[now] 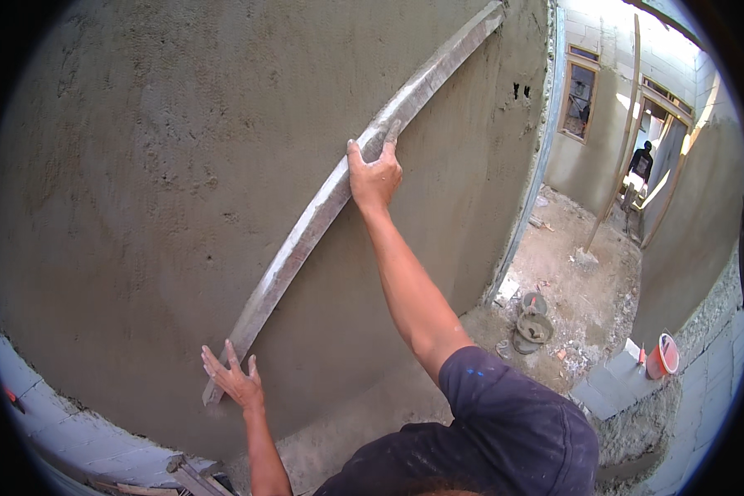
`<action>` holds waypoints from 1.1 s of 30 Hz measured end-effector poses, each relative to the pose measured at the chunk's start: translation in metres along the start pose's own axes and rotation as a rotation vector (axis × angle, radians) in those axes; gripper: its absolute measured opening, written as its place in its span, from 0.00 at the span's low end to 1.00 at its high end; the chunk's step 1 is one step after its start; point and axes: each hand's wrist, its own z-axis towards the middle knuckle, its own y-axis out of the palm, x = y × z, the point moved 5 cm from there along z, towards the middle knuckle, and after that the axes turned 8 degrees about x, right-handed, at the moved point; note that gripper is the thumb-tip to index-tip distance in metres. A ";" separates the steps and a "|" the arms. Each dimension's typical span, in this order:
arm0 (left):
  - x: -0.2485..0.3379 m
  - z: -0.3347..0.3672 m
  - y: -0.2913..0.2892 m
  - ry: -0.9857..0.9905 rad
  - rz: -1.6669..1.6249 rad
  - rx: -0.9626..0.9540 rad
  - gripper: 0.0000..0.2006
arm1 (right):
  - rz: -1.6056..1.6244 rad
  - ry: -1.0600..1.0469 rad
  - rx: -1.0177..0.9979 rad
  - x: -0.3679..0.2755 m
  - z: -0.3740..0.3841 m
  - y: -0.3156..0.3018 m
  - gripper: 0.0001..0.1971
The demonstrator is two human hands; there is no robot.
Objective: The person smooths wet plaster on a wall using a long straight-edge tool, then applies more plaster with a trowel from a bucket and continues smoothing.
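A long, pale straightedge (pixel 302 229) smeared with mortar lies slanted against the grey plastered wall (pixel 140 165), its upper end toward the right and its lower end toward the left. My right hand (pixel 374 175) grips it around the middle, thumb on one edge and fingers on the other. Down at the lower end, my left hand (pixel 240 384) is open, its fingers stretched apart over the bar and seeming to touch it. Wet-looking, rough plaster surrounds both hands. Part of the bar is hidden behind my hands.
A metal-edged wall corner (pixel 527 219) stands right of the plaster. Beyond it are mortar buckets (pixel 534 327), rubble on the floor, leaning poles (pixel 622 157) and a distant person (pixel 641 164) by a doorway. A red-and-white bucket (pixel 662 357) rests at right by light blocks (pixel 616 382).
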 end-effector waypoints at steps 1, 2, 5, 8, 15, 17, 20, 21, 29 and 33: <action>-0.002 0.000 0.005 -0.016 -0.023 0.011 0.38 | 0.002 -0.006 -0.012 -0.001 0.003 0.000 0.42; -0.008 -0.006 0.012 -0.028 -0.007 0.022 0.38 | 0.002 -0.013 -0.024 -0.001 0.006 -0.002 0.44; -0.019 -0.007 0.023 -0.026 0.005 0.081 0.33 | -0.057 -0.019 -0.036 -0.011 0.019 -0.003 0.44; -0.025 -0.015 0.029 -0.068 -0.071 0.059 0.32 | -0.065 -0.050 -0.049 -0.008 0.024 0.000 0.43; 0.060 0.053 0.024 0.022 -0.165 0.116 0.31 | -0.033 -0.126 0.073 0.007 0.129 0.003 0.42; 0.100 0.082 0.029 0.052 -0.201 0.113 0.31 | -0.061 -0.106 0.097 0.013 0.178 0.004 0.39; 0.153 0.116 0.033 0.067 -0.188 0.162 0.31 | -0.060 -0.111 0.134 0.012 0.240 0.006 0.35; 0.171 0.119 0.036 0.064 -0.187 0.167 0.31 | -0.074 -0.112 0.143 0.019 0.255 0.003 0.33; 0.181 0.099 0.023 0.024 0.106 0.350 0.27 | 0.196 -0.098 0.000 0.050 0.245 -0.024 0.46; 0.094 0.095 -0.077 0.261 0.283 0.456 0.20 | 0.374 -0.030 -0.065 0.106 0.133 -0.084 0.49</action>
